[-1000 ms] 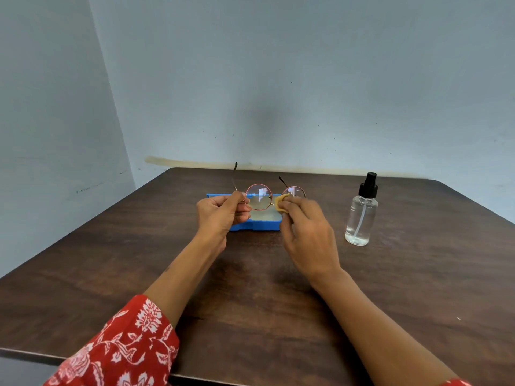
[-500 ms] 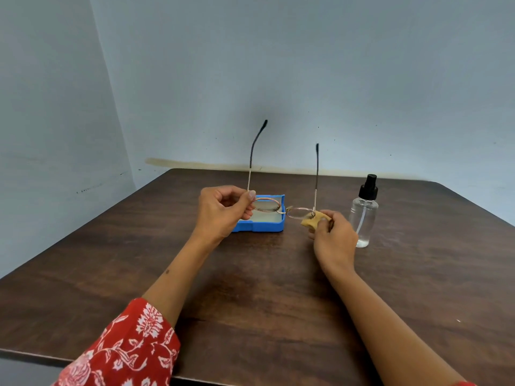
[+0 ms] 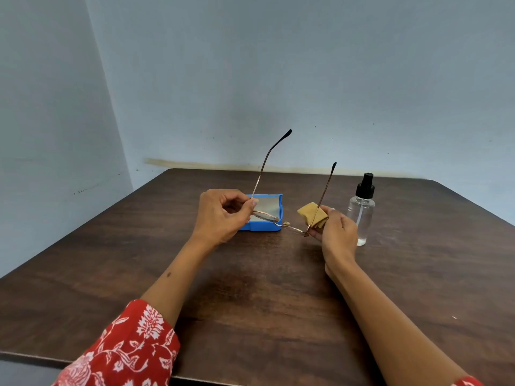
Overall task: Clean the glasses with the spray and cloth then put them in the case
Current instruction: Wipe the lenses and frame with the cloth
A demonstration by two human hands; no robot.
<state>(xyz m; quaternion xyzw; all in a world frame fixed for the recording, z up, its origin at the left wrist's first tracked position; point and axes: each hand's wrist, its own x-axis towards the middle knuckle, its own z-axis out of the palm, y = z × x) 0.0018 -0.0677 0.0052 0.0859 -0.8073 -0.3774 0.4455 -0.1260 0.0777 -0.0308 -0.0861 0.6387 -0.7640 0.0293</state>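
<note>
Two bare hands hold round, thin-framed glasses [image 3: 281,222] above a dark wooden table [image 3: 250,288], lenses down and temple arms pointing up. The left hand [image 3: 223,215] pinches the left rim; the right hand [image 3: 335,232] grips the right rim and a tan cloth [image 3: 309,214]. An open blue case [image 3: 267,225] lies just behind, a clear spray bottle [image 3: 361,210] stands right.

Dark wooden table [image 3: 250,288], pale, perhaps bluish walls [image 3: 278,65].

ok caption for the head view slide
Left hand and right hand, with cloth, hold glasses above blue case.
</note>
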